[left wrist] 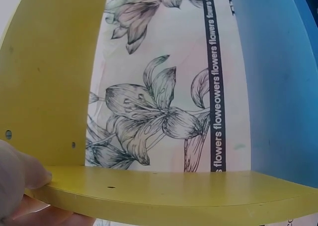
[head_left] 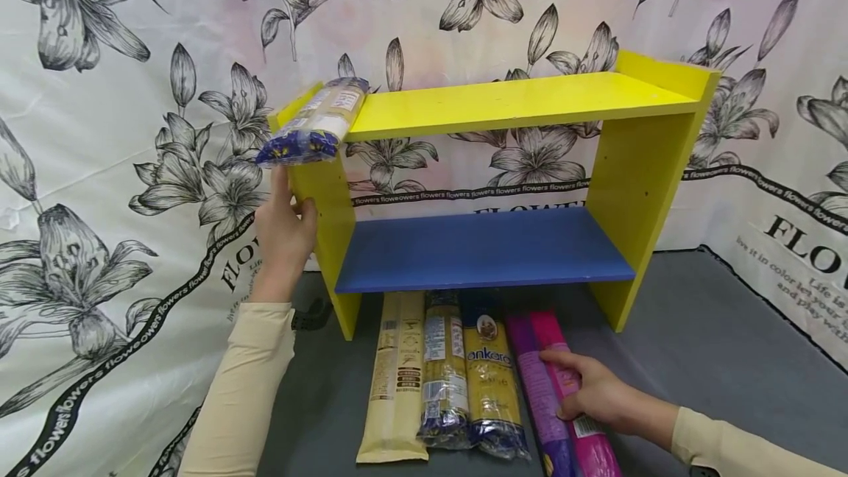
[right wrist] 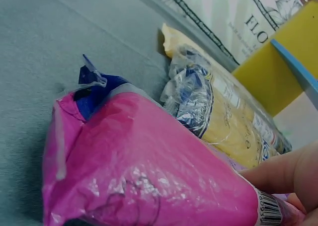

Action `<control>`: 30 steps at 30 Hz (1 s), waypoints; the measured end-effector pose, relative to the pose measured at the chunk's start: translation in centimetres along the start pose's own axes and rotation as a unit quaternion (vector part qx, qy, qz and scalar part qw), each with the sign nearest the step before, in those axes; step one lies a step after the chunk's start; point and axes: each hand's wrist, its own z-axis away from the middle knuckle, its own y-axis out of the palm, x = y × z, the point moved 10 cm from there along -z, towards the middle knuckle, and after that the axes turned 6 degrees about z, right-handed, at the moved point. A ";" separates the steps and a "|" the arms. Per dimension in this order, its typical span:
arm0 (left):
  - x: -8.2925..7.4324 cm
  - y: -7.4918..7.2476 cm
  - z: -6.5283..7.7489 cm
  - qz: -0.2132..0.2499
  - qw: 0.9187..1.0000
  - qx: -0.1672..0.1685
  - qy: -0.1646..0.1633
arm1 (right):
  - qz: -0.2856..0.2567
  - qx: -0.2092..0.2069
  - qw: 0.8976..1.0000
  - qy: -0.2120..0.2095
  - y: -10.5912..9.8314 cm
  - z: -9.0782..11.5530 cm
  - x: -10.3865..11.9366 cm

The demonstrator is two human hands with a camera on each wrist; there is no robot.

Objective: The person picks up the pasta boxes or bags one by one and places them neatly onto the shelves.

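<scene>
My left hand [head_left: 285, 234] grips the front edge of the left side panel of a small yellow shelf unit [head_left: 490, 105], just under its top board. In the left wrist view, the thumb [left wrist: 32, 171] lies on the panel's inner face and the fingers wrap its outer side. Right above that hand, a clear and blue pasta packet [head_left: 318, 120] lies on the top board, its near end jutting over the front edge. My right hand [head_left: 589, 392] holds a pink and purple packet [head_left: 563, 403] at its middle, thumb and fingers on either side; its crimped near end [right wrist: 64, 146] shows in the right wrist view.
Left of the pink packet, a cream packet [head_left: 394, 381], a clear pasta packet [head_left: 445, 374] and an "ankara" pasta packet [head_left: 492, 381] lie side by side on the grey table [head_left: 702, 359]. Their far ends reach under the blue shelf board [head_left: 483, 249]. A flower-printed cloth [head_left: 99, 131] hangs behind.
</scene>
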 end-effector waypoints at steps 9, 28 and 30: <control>-0.3 0.1 -0.4 0.000 1.000 0.003 0.003 | 0.038 0.036 0.997 -0.048 0.2 2.0 2.3; -0.1 -0.1 0.2 0.009 1.000 0.004 -0.008 | 0.131 0.024 0.966 -0.220 -0.6 4.7 15.3; -0.1 0.1 0.2 0.010 1.000 0.006 -0.006 | 0.153 -0.003 0.959 -0.238 -1.7 5.1 17.2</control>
